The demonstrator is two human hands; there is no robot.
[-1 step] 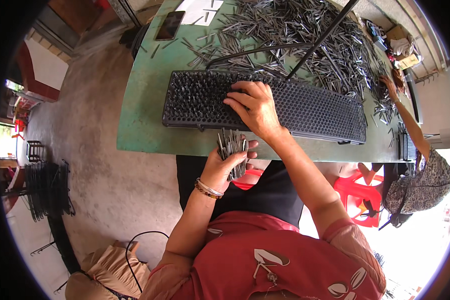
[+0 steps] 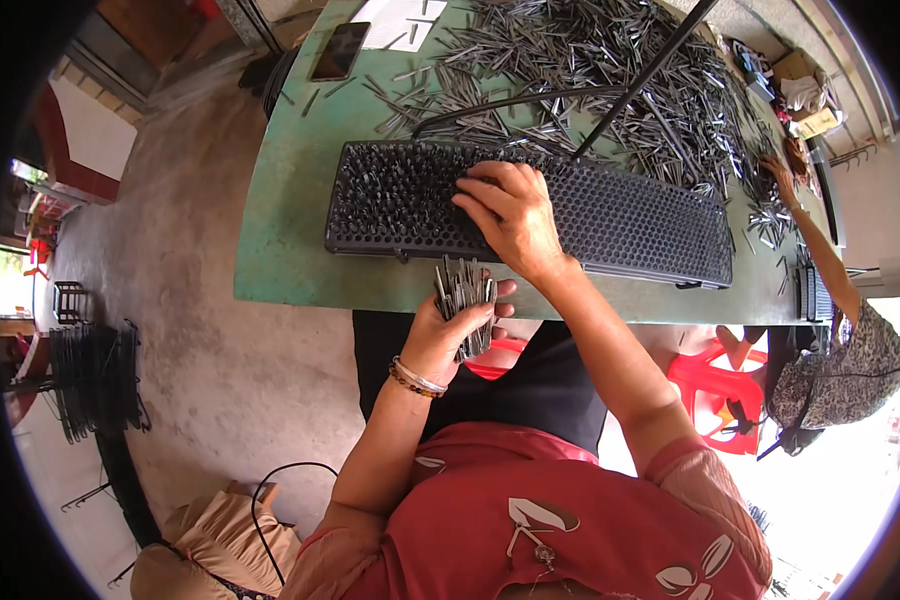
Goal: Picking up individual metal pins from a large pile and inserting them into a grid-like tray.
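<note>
My left hand (image 2: 448,338) grips a bundle of thin grey metal pins (image 2: 466,292), held upright just off the near edge of the green table (image 2: 280,230). My right hand (image 2: 512,215) rests on a long black perforated tray (image 2: 640,228), with its bent fingertips at the edge of the filled part. Upright pins (image 2: 395,195) fill the tray's left part, and the holes to the right are bare. Whether the right fingertips pinch a pin is hidden. A large heap of loose pins (image 2: 590,60) lies beyond the tray.
A phone (image 2: 333,52) and white paper (image 2: 395,22) lie at the table's far left. A black rod (image 2: 642,80) slants over the heap. Another person (image 2: 850,370) sits at the right, one hand (image 2: 778,172) on the pins. A red stool (image 2: 720,385), wire racks (image 2: 90,380) and a tan bag (image 2: 220,540) are on the floor.
</note>
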